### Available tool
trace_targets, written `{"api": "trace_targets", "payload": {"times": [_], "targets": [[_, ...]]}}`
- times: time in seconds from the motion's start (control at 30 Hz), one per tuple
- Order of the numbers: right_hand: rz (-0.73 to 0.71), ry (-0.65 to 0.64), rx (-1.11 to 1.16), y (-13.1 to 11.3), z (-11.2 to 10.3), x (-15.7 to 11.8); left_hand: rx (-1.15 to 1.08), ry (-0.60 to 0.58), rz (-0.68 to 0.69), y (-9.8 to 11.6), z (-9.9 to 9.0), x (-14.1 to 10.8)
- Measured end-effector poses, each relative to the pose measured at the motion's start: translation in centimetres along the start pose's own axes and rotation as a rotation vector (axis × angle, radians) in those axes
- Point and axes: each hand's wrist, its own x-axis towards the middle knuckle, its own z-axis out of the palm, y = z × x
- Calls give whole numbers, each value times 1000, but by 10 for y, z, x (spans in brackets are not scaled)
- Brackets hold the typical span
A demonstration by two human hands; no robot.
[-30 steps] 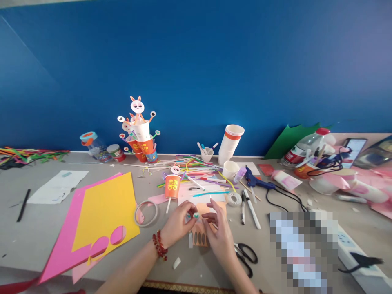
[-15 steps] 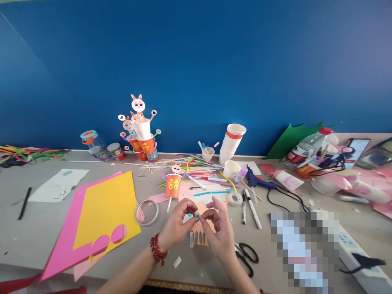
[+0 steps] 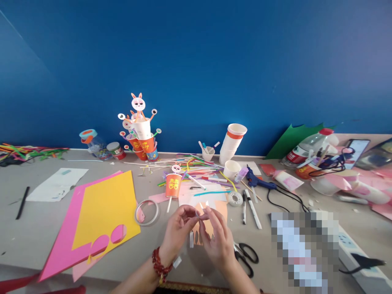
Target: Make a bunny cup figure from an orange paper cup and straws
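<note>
My left hand [image 3: 180,228], with a red bead bracelet [image 3: 159,263] at its wrist, is closed in a pinch. Opposite it, my right hand [image 3: 217,237] is closed too, its fingertips meeting the left ones. Whatever lies between them is too small and too covered to name; small white slivers show above the fingertips. Under the hands lies a peach paper sheet [image 3: 221,210] with leaf-shaped cutouts along its near edge. Black-handled scissors [image 3: 245,255] rest beside my right hand. Past my left hand stands a red paper cup [image 3: 173,186] with a rabbit face.
A tape roll [image 3: 147,212] lies left, near yellow paper [image 3: 107,208]. Markers [image 3: 252,210] and a blue glue gun [image 3: 260,181] with a cord lie right. Behind are scattered straws [image 3: 196,163], stacked white cups [image 3: 229,147] and decorated rabbit cups [image 3: 142,130]. A power strip [image 3: 364,261] is at far right.
My fingertips have drawn closer together, and my right fingers have curled down. The small pale green piece seen between them before is now covered. My left forearm has shifted slightly right.
</note>
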Motion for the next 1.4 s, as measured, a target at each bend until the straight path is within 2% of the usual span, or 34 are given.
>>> {"api": "trace_targets", "payload": {"times": [0.13,0.3,0.43,0.5,0.6,0.67,0.83,1.4], "targets": [[-1,0,-5,-2,0,-1,-48,9,-33,1,-1,-3],[112,-61,140,-4,-1,-1,-173,-20,-82,1,-3,-5],[365,5,410,-10,-10,7,-192,-61,-60,3,-8,-3],[499,-4,595,-12,-17,15,-171,-94,-52,6,-12,-2],[624,-131,822,-12,-27,27,-136,-170,-38,9,-18,-2],[670,-213,890,-10,-31,32,-121,-222,-41,11,-21,-2],[691,-307,886,-7,-35,38,-101,-271,-49,10,-26,-4],[673,-320,854,-6,-34,39,-67,-259,-34,13,-25,-3]]}}
